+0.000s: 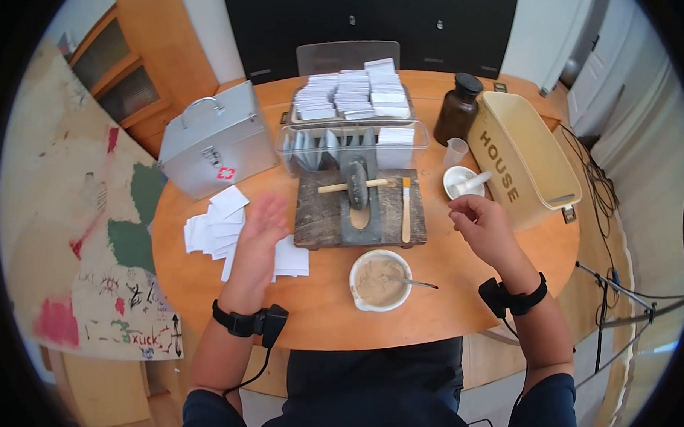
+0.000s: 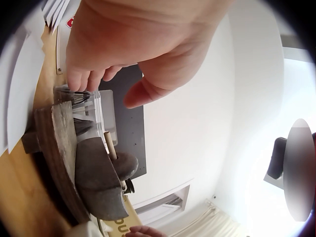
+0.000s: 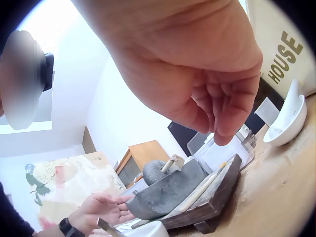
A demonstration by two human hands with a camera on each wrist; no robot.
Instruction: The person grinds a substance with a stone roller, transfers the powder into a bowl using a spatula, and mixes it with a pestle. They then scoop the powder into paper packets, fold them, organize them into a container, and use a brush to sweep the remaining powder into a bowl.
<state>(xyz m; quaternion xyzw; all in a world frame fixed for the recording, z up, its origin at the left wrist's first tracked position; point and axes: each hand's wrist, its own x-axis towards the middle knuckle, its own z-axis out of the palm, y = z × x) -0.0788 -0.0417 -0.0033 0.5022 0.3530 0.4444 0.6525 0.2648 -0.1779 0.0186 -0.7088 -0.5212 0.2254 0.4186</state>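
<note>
Both hands are raised over the table, holding nothing. The left hand (image 1: 261, 237), fingers loosely extended, is above white paper sheets (image 1: 219, 224) left of a dark wooden board (image 1: 311, 224). My right hand (image 1: 481, 227) has its fingers loosely curled in the right wrist view, near a small white mortar with a pestle (image 1: 471, 184). On the board sits a grey stone grinding trough (image 1: 362, 233) with a stone wheel (image 1: 357, 190) on a wooden handle (image 1: 331, 188). A flat brush (image 1: 407, 216) lies beside it. In front stands a white bowl (image 1: 356, 297) of tan powder, with a spoon (image 1: 422, 283).
Behind the board are clear bins (image 1: 291, 163) with many white packets. A silver case (image 1: 216, 137) is at the left. At the right stand a brown glass bottle (image 1: 454, 119), a small plastic cup (image 1: 456, 151) and a cream HOUSE box (image 1: 535, 198).
</note>
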